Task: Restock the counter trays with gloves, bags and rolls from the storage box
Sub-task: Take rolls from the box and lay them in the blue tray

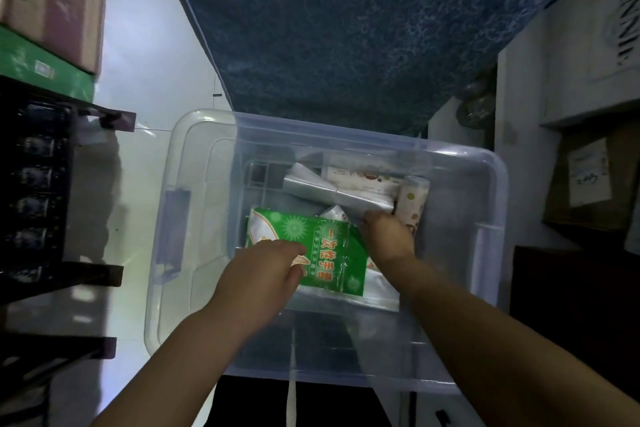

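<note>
A clear plastic storage box (498,184) stands on the floor below me. Inside lies a green pack of disposable gloves (329,246). My left hand (263,270) grips that pack at its near left edge. Behind it are silvery bags (322,189), a flat printed pack (360,177) and a dotted roll (410,204) at the right. My right hand (388,236) reaches deep into the box, fingers closed on the near edge of a silvery bag beside the roll. The box bottom under the packs is hidden.
A dark blue patterned cloth (346,28) hangs over the far side of the box. A black rack (38,191) with cartons (52,3) on top stands at the left. White cabinets and cardboard boxes (588,180) crowd the right. Pale floor (145,80) shows at the left.
</note>
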